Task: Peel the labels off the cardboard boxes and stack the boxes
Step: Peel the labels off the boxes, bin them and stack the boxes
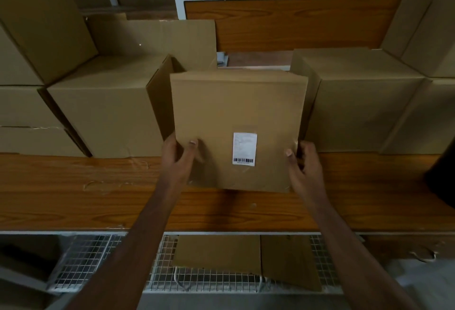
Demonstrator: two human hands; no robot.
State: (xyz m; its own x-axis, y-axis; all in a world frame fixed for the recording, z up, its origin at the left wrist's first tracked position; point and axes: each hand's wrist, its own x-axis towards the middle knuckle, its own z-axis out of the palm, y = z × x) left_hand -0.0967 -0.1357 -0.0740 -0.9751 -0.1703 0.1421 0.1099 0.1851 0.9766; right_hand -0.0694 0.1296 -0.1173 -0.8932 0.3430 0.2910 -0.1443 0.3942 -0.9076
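Head view shows the box (236, 125) held over the wooden bench (73, 198), tilted so a broad plain face looks up at the camera, its far end between the stacks behind. The label (244, 149), white with a barcode along its lower edge and a clear film around it, lies flat and whole on that face, so peeling of this box looks not yet begun and stacking it comes after. The left hand (176, 159) clamps the left edge, thumb pressed on the face and fingers curled behind; the right hand (305, 164) does the same at the right edge, thumb on top, fingers wrapped round the side. The cardboard looks clean, brown and uncrushed. Plain boxes stand to the left (103, 102) and right (357, 97), no labels visible on the faces shown; whether they are finished cannot be told. Flat cardboard (216, 253) rests on a wire rack (83, 260) below the bench.
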